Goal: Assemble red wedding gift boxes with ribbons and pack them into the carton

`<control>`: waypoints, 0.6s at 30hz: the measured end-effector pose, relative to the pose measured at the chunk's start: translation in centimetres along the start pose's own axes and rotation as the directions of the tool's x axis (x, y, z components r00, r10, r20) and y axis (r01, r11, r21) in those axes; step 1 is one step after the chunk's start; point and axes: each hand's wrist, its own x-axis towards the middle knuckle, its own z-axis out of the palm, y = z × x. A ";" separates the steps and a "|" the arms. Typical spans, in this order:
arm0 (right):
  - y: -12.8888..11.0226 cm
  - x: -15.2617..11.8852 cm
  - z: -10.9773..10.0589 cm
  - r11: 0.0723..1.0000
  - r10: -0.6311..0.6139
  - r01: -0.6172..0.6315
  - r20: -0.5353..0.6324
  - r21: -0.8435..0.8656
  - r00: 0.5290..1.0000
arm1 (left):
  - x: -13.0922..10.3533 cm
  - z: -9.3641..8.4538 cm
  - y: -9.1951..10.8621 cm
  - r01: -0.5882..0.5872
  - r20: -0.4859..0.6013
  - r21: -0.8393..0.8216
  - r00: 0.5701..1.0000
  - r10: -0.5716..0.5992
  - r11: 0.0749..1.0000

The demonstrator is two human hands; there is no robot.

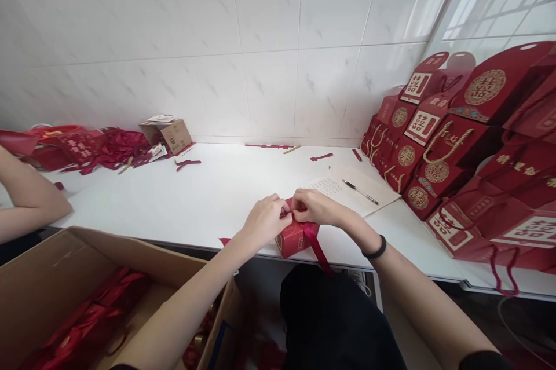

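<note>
One left hand point(267, 219) and one right hand point(317, 206), fingers pinched closed side by side, work atop a crisp-edged red cardboard gift box point(289, 241), hiding exactly what they grip. Glossy satin ribbon point(319, 251) dangles below the right hand. Leftward of the left hand, a cut-off corrugated carton point(39, 277) holds shiny red packages point(82, 329).

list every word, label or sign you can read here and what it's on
"囍": round gold emblem on the large upper red gift box
"囍": white square label on another stacked gift box, repeated on others
Too small or blurred to read: other gold characters on the stack; writing on the paper sheet; print on the small cardboard carton, red packaging and small red box
</note>
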 end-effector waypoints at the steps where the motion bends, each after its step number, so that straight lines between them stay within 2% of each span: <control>1: 0.1 -0.1 0.2 1.000 -0.005 0.005 -0.014 0.014 1.000 | 0.1 0.0 0.1 -0.001 -0.002 0.005 1.000 0.001 1.000; 6: 0.6 -0.5 0.7 0.995 -0.018 0.027 -0.089 0.100 0.996 | 0.3 0.4 0.4 0.012 -0.006 0.055 1.000 -0.012 0.998; 11: 0.7 -0.6 0.8 0.991 0.000 0.015 -0.108 0.134 0.994 | 0.3 1.0 0.2 0.037 -0.018 0.077 0.999 -0.036 0.996; 18: 0.4 -1.1 0.4 0.985 -0.054 0.067 -0.086 0.159 0.995 | -0.2 1.2 -0.8 -0.023 -0.094 -0.028 0.995 0.020 0.999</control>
